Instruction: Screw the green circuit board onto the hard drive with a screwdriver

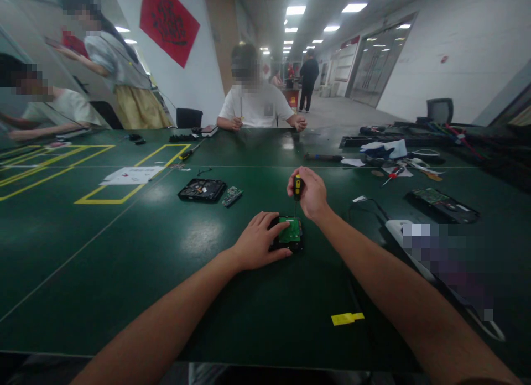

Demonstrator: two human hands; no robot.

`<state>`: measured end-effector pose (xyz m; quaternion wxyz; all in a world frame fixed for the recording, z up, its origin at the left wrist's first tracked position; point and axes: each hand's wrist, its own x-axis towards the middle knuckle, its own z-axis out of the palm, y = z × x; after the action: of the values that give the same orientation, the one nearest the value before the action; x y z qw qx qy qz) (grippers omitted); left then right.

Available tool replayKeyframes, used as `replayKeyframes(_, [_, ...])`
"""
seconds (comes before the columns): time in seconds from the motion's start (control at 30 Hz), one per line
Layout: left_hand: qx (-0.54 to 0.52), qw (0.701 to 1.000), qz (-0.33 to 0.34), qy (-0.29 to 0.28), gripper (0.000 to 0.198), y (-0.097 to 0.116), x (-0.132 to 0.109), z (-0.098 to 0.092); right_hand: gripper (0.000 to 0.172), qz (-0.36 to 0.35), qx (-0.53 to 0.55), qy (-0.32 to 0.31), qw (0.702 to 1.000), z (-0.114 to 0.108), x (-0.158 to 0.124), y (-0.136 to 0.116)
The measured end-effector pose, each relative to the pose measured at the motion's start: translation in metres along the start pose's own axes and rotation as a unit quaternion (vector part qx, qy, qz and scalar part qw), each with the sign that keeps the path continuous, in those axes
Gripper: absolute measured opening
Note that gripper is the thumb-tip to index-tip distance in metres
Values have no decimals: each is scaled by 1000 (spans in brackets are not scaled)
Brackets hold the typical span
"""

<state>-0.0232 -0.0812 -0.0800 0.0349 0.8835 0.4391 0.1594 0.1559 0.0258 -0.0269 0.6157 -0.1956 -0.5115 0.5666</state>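
Observation:
A black hard drive (296, 245) with a green circuit board (289, 234) facing up lies on the table in front of me. My left hand (258, 238) holds it from the left, thumb along the near edge, one finger on the board and the others toward the far side. In my right hand (312, 193) is a black-and-yellow screwdriver (297, 187), held upright above the drive's far right part. Its thin shaft points down to the drive; whether the tip sits in a screw is too small to tell.
Left of the drive lie an opened black drive case (202, 190) and a loose circuit board (232, 196). To the right are another hard drive (443, 204), a white-edged device (409, 246), cables and tools. Yellow tape (347, 319) marks the near table. A person (259, 105) sits opposite.

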Motion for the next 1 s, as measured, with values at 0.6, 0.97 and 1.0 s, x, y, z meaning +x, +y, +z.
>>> replayKeyframes(0.6, [-7,1000,-6,-7,76,1,0,-2,38,-23,-55,38,998,2,-1,-1])
replayKeyframes(0.97, [-9,1000,-4,-4,76,0,0,0,42,-25,-22,20,999,4,-1,1])
replayKeyframes(1.0, [-9,1000,-4,-4,76,0,0,1,41,-25,-15,27,999,3,0,1])
